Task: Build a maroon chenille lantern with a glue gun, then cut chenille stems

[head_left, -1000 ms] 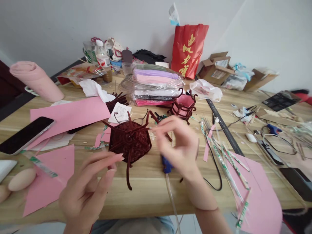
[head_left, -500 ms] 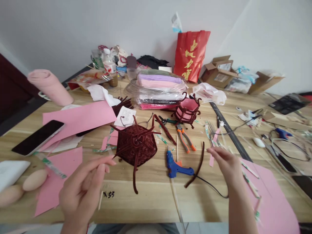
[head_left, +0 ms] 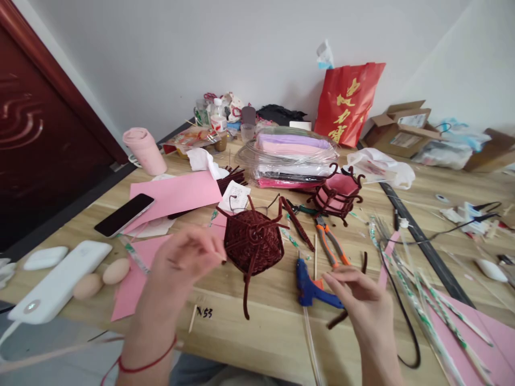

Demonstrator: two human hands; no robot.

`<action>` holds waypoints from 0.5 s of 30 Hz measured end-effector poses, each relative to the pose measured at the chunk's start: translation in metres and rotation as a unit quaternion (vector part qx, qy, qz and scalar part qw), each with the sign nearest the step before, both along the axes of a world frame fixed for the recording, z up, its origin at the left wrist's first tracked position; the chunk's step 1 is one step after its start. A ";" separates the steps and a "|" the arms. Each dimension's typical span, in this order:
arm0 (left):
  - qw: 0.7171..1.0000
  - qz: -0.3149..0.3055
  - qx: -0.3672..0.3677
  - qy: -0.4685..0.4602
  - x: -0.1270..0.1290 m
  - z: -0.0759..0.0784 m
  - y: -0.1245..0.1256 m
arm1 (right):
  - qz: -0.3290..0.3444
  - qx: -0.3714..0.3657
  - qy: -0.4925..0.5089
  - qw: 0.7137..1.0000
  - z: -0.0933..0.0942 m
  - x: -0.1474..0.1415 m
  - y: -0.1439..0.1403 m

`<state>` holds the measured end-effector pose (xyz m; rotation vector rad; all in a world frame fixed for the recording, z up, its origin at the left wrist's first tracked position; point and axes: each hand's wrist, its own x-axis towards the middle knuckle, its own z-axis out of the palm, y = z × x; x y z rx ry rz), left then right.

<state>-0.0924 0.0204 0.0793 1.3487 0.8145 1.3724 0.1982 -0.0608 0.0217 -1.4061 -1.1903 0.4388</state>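
A dark red hexagonal piece, apparently woven from pipe cleaners with stems radiating from its centre, lies on the table. My left hand is just left of it, blurred, with thumb and fingers pinched together. My right hand hovers over the end of the blue glue gun, its thumb and fingertips also pressed together. Whatever either pinch holds is too small to make out. A loose dark brown pipe cleaner is partly hidden by the right hand. Orange-handled pliers lie behind that hand.
A small dark red basket with pink lining stands behind the pliers. Left are pink sheets, a phone, a white power bank and two egg-shaped objects. A black cord loops on the right.
The view has turned left, showing more of the door and power bank. My left hand has risen closer beside the woven piece. My right hand has moved left to the glue gun.
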 end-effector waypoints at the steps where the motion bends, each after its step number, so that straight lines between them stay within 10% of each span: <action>1: 0.999 -0.033 -0.009 -0.018 0.011 0.005 -0.008 | 0.020 0.019 0.020 0.999 0.011 -0.015 0.003; 8: 0.981 -0.168 -0.061 -0.072 0.046 0.018 -0.028 | 0.163 0.080 -0.035 0.983 0.083 -0.077 0.014; 15: 0.992 -0.116 -0.026 -0.030 0.042 0.026 -0.032 | 0.206 0.079 -0.026 0.975 0.096 -0.084 0.019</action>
